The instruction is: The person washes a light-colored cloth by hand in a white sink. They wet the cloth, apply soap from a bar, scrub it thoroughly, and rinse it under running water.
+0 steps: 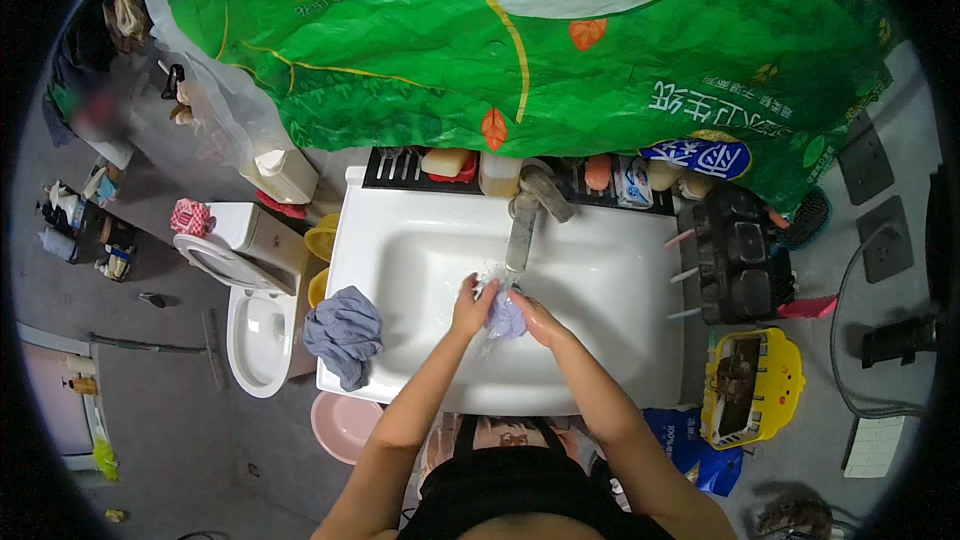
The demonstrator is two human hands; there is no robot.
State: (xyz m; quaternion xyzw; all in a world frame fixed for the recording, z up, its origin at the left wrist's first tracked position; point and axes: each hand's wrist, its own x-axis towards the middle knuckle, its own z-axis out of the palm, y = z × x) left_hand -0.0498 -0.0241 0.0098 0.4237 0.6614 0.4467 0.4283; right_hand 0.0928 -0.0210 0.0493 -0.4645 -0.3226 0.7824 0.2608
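Note:
Under the faucet [521, 232], both of my hands are closed round a small pale lavender cloth [507, 317]. My left hand [473, 306] grips it from the left, fingers toward the running water. From the right, my right hand [538, 317] presses against the other side of the cloth. Water splashes over the bunched fabric. Around them lies the white sink basin [610, 330]. A crumpled grey-blue cloth [343, 335] rests on the sink's left edge, apart from my hands.
Behind the faucet, a black rack [395, 169] holds soaps and a bottle. A big green plastic package [400, 50] overhangs the back. Left stands a toilet [262, 340] with its lid up; a pink basin [345, 427] sits below the sink. At right are a black organizer [735, 260] and yellow basket [775, 380].

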